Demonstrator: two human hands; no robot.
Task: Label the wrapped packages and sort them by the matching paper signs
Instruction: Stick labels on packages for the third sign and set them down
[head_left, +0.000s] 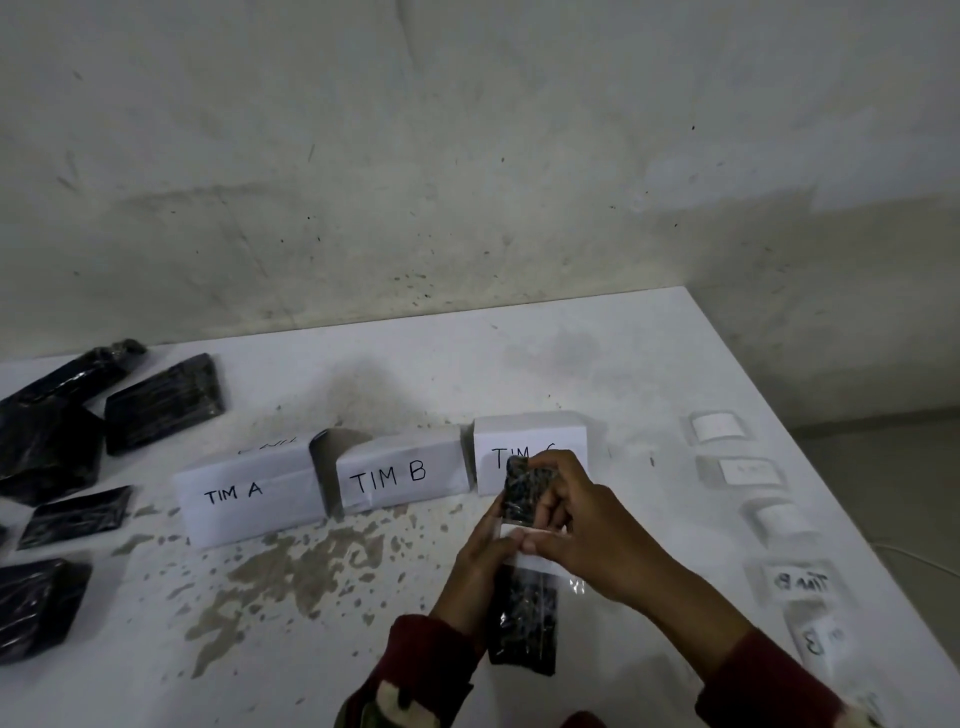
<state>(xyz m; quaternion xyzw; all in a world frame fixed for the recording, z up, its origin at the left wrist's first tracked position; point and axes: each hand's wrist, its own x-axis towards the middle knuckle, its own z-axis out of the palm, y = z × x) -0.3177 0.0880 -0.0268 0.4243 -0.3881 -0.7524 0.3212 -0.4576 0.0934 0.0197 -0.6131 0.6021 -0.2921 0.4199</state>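
Both forearms come in from the lower edge in dark red sleeves and meet over the white table (597, 364).

Left hand (480, 556): reaches up from below, palm side turned inward, fingers curled round the left edge of a black wrapped package (524, 613) held upright off the table. Thumb lies against the white label strip (524, 551) that crosses the package's middle.

Right hand (566, 512): comes in from the right with the wrist bent inward; fingers curled over the package's top end, thumb pressed flat on the label strip, its tip just beside the left thumb.

Package: between the two hands, its lower half hanging below them, a scrap of clear film catching light at its right side.

Just beyond the right hand's fingers stands the sign TIM C (530, 447), part of its lettering hidden by the package. Left of the hands: TIM B (400, 475), then TIM A (244, 493). Well off to the left lie more black packages (163, 402). To the right of the right forearm, a column of small paper labels (800, 582) lies along the table edge, blurred.
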